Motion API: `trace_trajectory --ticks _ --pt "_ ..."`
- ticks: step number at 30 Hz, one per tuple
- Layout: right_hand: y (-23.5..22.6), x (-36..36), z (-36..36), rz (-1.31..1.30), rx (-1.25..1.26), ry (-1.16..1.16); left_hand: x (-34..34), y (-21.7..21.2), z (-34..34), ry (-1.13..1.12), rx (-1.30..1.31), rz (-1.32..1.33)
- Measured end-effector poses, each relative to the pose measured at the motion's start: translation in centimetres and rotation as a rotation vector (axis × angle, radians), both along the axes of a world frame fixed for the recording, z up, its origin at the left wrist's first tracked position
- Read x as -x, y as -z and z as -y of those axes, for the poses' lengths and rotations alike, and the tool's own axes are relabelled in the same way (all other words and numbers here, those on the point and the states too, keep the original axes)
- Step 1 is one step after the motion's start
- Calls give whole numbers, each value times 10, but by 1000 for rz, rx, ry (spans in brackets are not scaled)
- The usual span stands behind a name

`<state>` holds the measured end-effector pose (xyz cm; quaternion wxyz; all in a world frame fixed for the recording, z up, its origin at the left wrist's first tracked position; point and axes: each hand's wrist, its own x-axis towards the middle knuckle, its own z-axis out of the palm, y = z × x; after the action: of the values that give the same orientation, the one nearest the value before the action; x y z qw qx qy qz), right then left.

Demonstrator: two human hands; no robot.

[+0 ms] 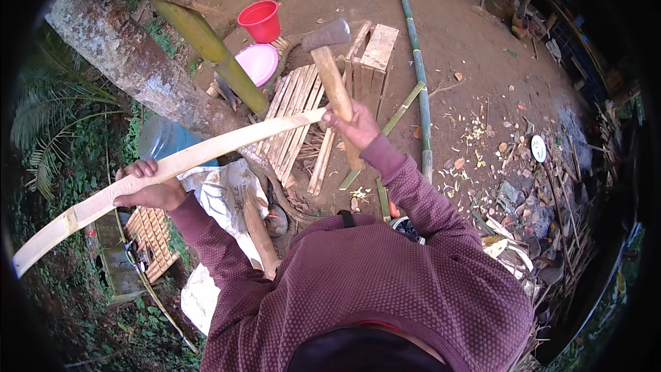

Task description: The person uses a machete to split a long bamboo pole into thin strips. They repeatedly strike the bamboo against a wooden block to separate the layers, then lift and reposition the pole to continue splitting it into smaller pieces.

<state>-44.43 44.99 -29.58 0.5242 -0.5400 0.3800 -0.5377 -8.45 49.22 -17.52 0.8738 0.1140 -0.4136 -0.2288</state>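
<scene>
A long, pale, flat split-bamboo strip (pixel 237 138) slants across the view from the lower left rim up to the middle. My left hand (pixel 164 195) is closed around it toward its lower part, thumb below and fingers over the upper edge. With my right hand (pixel 356 127) I grip the wooden handle of an axe (pixel 332 79), its dark metal head raised and pointing away from me. The strip's other end meets the fingers of that same hand; whether they pinch it too is hard to see.
A wooden slatted rack (pixel 296 120) and a crate-like wooden box (pixel 379 48) stand ahead. A green bamboo pole (pixel 415 55) lies along the dirt. Left are a leaning tree trunk (pixel 131 55), a red bucket (pixel 260 22), a pink basin (pixel 257 64) and white sacks (pixel 227 189). Debris lies right.
</scene>
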Motion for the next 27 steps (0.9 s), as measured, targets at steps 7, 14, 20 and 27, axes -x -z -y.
trace_trajectory --ticks 7,14,20,27 --pt "21 -11 -20 13 3 -153 129 -9 19 366 -116 35" --pt "30 22 -56 -77 -69 -143 191 5 57 442 -352 78" --pt "95 50 -59 81 -144 395 257 1 89 611 -481 579" --pt "104 113 -87 86 -238 618 265 83 159 674 -826 859"
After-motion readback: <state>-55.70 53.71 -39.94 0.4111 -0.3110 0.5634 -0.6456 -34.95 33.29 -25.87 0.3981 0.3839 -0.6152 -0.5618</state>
